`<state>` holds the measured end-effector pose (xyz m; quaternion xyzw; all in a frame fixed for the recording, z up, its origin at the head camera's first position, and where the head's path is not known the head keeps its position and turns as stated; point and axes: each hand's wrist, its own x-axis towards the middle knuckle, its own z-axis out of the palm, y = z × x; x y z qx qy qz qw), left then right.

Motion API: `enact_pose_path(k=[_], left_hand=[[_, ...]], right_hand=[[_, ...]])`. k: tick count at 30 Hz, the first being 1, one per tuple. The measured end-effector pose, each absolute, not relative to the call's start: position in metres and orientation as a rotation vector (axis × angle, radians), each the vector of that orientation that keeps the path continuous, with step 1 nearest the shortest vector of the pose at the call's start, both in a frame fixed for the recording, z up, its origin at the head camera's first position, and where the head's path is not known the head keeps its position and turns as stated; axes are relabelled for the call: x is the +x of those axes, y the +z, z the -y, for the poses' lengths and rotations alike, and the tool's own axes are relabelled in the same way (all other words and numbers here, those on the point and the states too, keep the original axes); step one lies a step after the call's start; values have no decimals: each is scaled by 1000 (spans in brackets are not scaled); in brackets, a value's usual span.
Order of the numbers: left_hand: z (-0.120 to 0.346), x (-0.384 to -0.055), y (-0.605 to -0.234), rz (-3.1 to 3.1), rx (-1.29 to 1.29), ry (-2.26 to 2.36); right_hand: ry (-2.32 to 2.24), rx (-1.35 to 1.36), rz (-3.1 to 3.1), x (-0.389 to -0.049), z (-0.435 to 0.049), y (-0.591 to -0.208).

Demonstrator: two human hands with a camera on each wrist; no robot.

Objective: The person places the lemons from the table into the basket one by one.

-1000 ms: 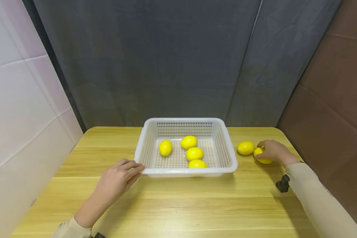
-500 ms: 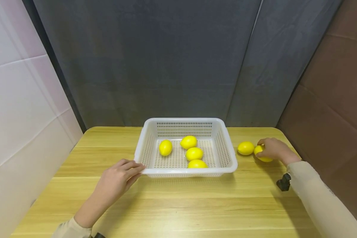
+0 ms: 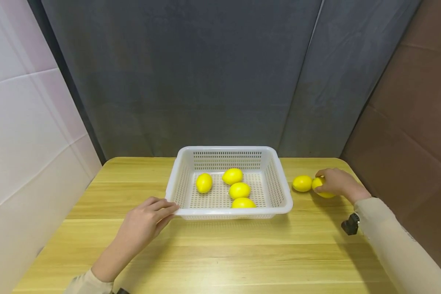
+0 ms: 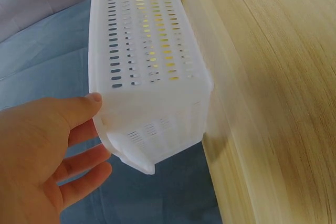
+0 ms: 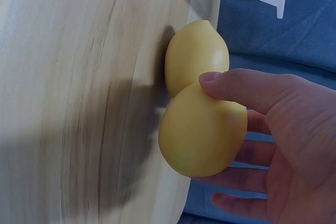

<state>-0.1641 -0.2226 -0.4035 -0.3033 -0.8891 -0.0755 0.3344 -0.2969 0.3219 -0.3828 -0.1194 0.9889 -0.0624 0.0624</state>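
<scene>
A white perforated plastic basket (image 3: 229,211) stands on the table with several yellow lemons (image 3: 239,190) inside. At its near left corner my left hand (image 3: 147,216) pinches the rim; the left wrist view shows the thumb on the near side and the other fingers behind the rim (image 4: 97,51). To the right of the basket, my right hand (image 3: 339,183) holds a lemon (image 5: 202,132) between the thumb and the fingers. Another lemon (image 3: 302,183) lies on the table just left of the held one, and the two look to be touching in the right wrist view.
The wooden table (image 3: 220,253) has rounded far corners. A dark grey curtain (image 3: 191,81) hangs behind it. A white panel (image 3: 33,106) stands at the left and a brown one (image 3: 415,114) at the right.
My right hand and its lemon have shifted very slightly away from me. My left hand stays on the rim, and the basket and other lemons keep their places.
</scene>
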Motion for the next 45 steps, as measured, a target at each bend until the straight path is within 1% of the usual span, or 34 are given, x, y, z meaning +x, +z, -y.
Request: enact_pose_path(k=[25,45], left_hand=[[224,-165,-404,2319,-816,-205],[222,-164,-402,2329,-788,-198]], right_hand=[[-147,-444,-2995,-298,-310,-363],[-130,-469,-3001,-296,-299,-352]])
